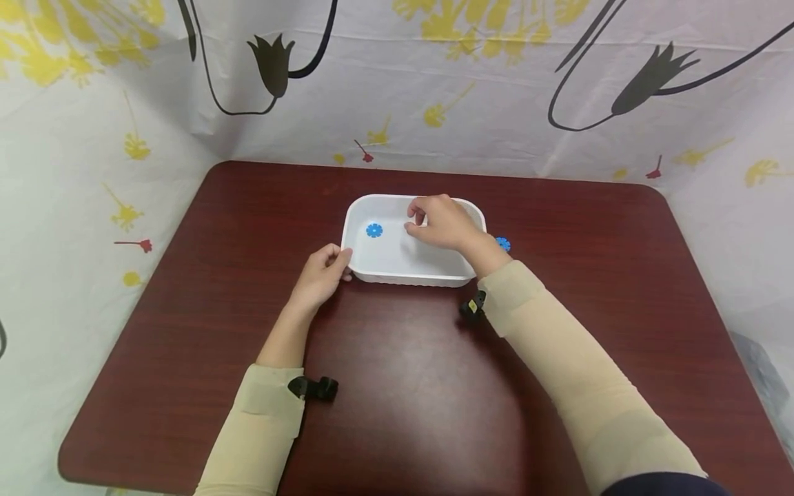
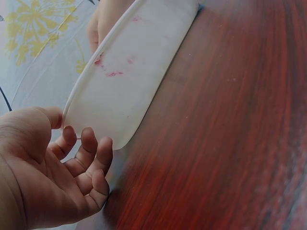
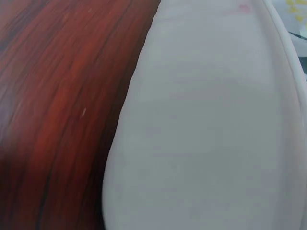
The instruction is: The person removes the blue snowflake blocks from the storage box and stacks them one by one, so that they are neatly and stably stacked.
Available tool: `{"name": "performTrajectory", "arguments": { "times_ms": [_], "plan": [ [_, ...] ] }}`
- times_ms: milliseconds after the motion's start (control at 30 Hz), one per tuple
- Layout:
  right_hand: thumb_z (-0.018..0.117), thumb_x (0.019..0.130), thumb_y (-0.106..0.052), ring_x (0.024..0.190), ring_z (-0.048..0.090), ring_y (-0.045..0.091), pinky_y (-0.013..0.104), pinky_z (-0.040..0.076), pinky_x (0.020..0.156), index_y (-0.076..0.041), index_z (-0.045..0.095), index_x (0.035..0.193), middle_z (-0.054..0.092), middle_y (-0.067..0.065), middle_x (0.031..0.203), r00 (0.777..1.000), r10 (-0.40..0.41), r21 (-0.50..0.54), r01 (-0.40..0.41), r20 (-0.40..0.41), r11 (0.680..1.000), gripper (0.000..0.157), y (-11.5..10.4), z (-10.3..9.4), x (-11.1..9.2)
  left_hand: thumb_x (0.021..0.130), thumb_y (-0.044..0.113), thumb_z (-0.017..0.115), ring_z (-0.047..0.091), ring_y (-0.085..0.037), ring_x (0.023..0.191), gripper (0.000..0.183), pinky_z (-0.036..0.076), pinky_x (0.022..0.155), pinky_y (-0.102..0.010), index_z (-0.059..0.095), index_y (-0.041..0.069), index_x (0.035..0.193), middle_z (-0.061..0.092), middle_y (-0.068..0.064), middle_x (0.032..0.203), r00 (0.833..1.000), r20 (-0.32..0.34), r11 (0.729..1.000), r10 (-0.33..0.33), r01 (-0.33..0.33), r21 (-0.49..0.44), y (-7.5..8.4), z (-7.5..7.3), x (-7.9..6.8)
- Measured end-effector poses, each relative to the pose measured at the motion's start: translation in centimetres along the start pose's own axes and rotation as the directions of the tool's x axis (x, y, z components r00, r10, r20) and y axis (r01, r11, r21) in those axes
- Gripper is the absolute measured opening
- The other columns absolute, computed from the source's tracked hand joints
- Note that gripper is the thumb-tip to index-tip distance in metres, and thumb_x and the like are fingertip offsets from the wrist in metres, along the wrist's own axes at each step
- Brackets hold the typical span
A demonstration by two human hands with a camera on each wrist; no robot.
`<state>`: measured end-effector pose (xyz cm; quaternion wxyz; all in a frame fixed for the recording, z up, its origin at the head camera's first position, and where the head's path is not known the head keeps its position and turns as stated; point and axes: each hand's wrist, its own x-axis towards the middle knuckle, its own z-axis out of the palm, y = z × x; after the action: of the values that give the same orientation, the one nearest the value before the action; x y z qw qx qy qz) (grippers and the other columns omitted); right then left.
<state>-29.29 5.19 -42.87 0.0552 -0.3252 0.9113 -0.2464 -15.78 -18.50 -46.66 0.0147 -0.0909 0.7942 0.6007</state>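
A white plastic tray [image 1: 409, 279] stands on the dark red table, a blue snowflake-shaped piece [image 1: 374, 230] lying on its floor toward the left. My left hand [image 1: 320, 277] grips the tray's left end. In the left wrist view, that hand's thumb lies at the rim and its fingers curl against the outer wall [image 2: 129, 72]. Above the tray's right half is my right hand [image 1: 442, 222], its thumb and forefinger bent and apart, with nothing visible between them. Only the tray's side [image 3: 201, 120] and the tabletop fill the right wrist view; the right hand is out of sight there.
Another blue snowflake-shaped piece [image 1: 503, 243] lies just beyond the tray's right end, partly hidden by the right wrist. The wooden table [image 1: 608, 289] extends around the tray. Behind it hangs a white sheet [image 1: 372, 83] printed with flowers. Black wrist straps show on both sleeves.
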Motion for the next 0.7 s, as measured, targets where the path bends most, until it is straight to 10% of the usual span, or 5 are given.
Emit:
{"name": "performTrajectory", "arguments": {
  "times_ms": [700],
  "plan": [
    [0.071,0.090,-0.027,0.082,0.057,0.020,0.035,0.048,0.077,-0.006,0.068,0.110,0.065,0.005,0.087,0.993,0.026,-0.060,-0.019,0.117,0.998,0.029,-3.0,3.8,3.4,0.105,0.027,0.055,0.066,-0.023,0.080,0.030,0.049,0.082,-0.034,0.059,0.000,0.094,0.065,-0.009,0.082,1.000,0.018,0.999,-0.002,0.001,0.039,0.2,-0.2,-0.3]
  ]
}}
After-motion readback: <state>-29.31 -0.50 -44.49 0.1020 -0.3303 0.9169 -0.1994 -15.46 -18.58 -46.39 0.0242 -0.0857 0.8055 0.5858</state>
